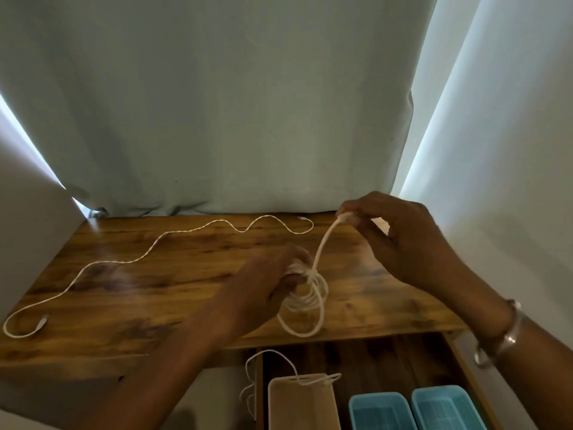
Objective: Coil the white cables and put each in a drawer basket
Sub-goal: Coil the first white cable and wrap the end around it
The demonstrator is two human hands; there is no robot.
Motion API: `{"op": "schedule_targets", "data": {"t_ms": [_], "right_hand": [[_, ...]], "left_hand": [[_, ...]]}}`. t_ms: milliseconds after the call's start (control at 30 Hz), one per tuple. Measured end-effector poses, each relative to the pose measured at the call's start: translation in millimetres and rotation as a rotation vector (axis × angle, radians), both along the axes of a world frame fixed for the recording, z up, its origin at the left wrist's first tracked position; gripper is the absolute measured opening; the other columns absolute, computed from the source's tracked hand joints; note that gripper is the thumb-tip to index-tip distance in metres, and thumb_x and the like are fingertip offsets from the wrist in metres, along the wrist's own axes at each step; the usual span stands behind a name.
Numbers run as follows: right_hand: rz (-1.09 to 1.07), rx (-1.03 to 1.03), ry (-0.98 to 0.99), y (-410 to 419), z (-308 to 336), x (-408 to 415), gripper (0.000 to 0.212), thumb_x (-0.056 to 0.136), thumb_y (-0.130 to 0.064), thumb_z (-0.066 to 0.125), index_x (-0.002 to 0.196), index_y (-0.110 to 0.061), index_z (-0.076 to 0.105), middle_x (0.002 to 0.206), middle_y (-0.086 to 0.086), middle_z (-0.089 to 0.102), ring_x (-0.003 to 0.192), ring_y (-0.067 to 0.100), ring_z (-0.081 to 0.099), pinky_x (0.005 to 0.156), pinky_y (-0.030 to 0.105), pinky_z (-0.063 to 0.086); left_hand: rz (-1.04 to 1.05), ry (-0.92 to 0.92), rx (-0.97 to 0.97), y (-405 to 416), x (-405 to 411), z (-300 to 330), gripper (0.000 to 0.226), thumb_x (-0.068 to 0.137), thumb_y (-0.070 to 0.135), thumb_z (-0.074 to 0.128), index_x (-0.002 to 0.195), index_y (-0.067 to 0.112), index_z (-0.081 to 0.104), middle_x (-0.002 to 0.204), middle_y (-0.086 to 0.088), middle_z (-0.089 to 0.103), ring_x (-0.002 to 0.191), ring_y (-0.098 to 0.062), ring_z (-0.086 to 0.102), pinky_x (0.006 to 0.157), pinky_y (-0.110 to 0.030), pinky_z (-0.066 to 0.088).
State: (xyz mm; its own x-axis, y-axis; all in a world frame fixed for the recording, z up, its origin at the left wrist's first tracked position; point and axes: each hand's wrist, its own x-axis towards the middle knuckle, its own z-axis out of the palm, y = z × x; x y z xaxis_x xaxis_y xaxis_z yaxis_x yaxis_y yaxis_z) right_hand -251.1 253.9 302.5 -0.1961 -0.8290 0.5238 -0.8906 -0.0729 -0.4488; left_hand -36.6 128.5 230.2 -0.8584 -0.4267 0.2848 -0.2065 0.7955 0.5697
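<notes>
My left hand (266, 288) holds a coiled white cable (305, 301) above the wooden tabletop, loops hanging below the fingers. My right hand (400, 240) pinches the free end of that same cable, raised up and to the right, so a strand runs taut from the coil to its fingertips. A second white cable (148, 252) lies uncoiled in a long wavy line across the table from front left to back centre. A third white cable (279, 367) hangs loosely over the rim of a beige basket (300, 405) in the open drawer.
Two blue baskets (381, 411) (446, 408) stand side by side in the open drawer (387, 358), right of the beige one. A pale curtain hangs behind the wooden table (155, 305). White walls close in on the left and right. A metal bangle sits on my right wrist.
</notes>
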Motion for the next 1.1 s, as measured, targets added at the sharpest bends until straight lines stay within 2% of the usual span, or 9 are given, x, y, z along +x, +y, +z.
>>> {"op": "schedule_targets", "data": {"t_ms": [133, 233, 433, 567, 633, 733, 800, 1000, 1100], "right_hand": [[0.029, 0.178, -0.509, -13.8, -33.2, 8.1, 0.032, 0.096, -0.017, 0.071, 0.091, -0.049, 0.077, 0.092, -0.024, 0.077, 0.094, -0.005, 0.070, 0.089, 0.028, 0.054], [0.086, 0.416, -0.907, -12.3, -47.2, 22.1, 0.015, 0.087, -0.028, 0.074, 0.097, -0.033, 0.083, 0.103, -0.004, 0.081, 0.106, 0.023, 0.072, 0.103, 0.055, 0.053], [0.114, 0.601, -1.321, -8.8, -54.2, 36.3, 0.025, 0.072, -0.023, 0.071, 0.094, -0.016, 0.083, 0.097, 0.007, 0.079, 0.086, 0.016, 0.074, 0.096, 0.043, 0.051], [0.066, 0.581, -1.351, -8.2, -59.0, 32.7, 0.027, 0.096, -0.027, 0.060, 0.103, -0.011, 0.080, 0.111, 0.017, 0.078, 0.102, 0.027, 0.075, 0.109, 0.050, 0.046], [0.102, 0.609, -1.334, -5.4, -55.4, 33.1, 0.030, 0.090, -0.036, 0.057, 0.096, -0.019, 0.082, 0.117, 0.019, 0.076, 0.120, 0.035, 0.069, 0.117, 0.056, 0.037], [0.152, 0.605, -1.240, -0.9, -50.6, 37.5, 0.018, 0.080, -0.040, 0.068, 0.081, -0.026, 0.079, 0.113, 0.010, 0.078, 0.125, 0.033, 0.065, 0.118, 0.061, 0.034], [0.142, 0.574, -1.131, -1.2, -55.9, 39.5, 0.019, 0.084, -0.034, 0.075, 0.098, -0.020, 0.079, 0.113, 0.004, 0.079, 0.120, 0.027, 0.067, 0.115, 0.062, 0.037], [0.113, 0.514, -1.011, -0.9, -56.0, 46.1, 0.014, 0.097, -0.016, 0.068, 0.109, -0.019, 0.073, 0.098, -0.004, 0.082, 0.091, 0.002, 0.075, 0.072, 0.011, 0.053], [0.039, 0.481, -1.004, -5.4, -64.4, 44.3, 0.032, 0.092, -0.019, 0.073, 0.121, -0.013, 0.062, 0.103, 0.005, 0.080, 0.095, 0.013, 0.077, 0.078, 0.024, 0.057]], "left_hand": [[-0.047, 0.191, 0.054, 24.4, -5.5, 6.0, 0.019, 0.102, 0.039, 0.050, 0.121, 0.040, 0.048, 0.105, 0.026, 0.060, 0.092, -0.003, 0.062, 0.075, -0.022, 0.050], [0.001, 0.338, 0.144, 25.3, -10.7, 3.4, 0.043, 0.105, 0.031, 0.049, 0.146, 0.027, 0.042, 0.114, 0.022, 0.065, 0.088, 0.000, 0.069, 0.075, -0.013, 0.051], [0.109, 0.194, 0.109, 15.1, -7.3, -2.2, 0.049, 0.107, 0.018, 0.048, 0.154, 0.031, 0.040, 0.115, 0.012, 0.070, 0.097, 0.005, 0.064, 0.084, -0.010, 0.047], [0.128, 0.141, 0.054, 11.2, -6.9, -9.2, 0.051, 0.107, 0.018, 0.048, 0.155, 0.031, 0.039, 0.130, 0.005, 0.068, 0.112, -0.006, 0.063, 0.096, -0.028, 0.054], [0.146, 0.125, 0.023, 9.2, -5.0, -12.8, 0.052, 0.107, 0.019, 0.047, 0.156, 0.033, 0.035, 0.133, 0.004, 0.065, 0.113, -0.008, 0.062, 0.097, -0.033, 0.054], [0.148, 0.119, -0.047, 11.5, -6.3, -14.3, 0.054, 0.107, 0.018, 0.047, 0.157, 0.034, 0.032, 0.129, 0.005, 0.059, 0.104, -0.004, 0.059, 0.087, -0.020, 0.053], [0.142, 0.124, -0.069, 14.3, -8.6, -13.8, 0.055, 0.106, 0.013, 0.048, 0.157, 0.030, 0.035, 0.127, 0.005, 0.054, 0.099, -0.003, 0.057, 0.080, -0.012, 0.049], [0.146, 0.253, 0.134, 13.9, -8.7, -7.3, 0.041, 0.105, 0.018, 0.054, 0.144, 0.029, 0.053, 0.130, 0.012, 0.068, 0.115, 0.001, 0.064, 0.096, -0.022, 0.054], [0.144, 0.286, 0.206, 18.5, -9.5, -1.1, 0.036, 0.103, 0.017, 0.059, 0.137, 0.030, 0.058, 0.120, 0.016, 0.071, 0.106, 0.001, 0.068, 0.087, -0.022, 0.058]]}}
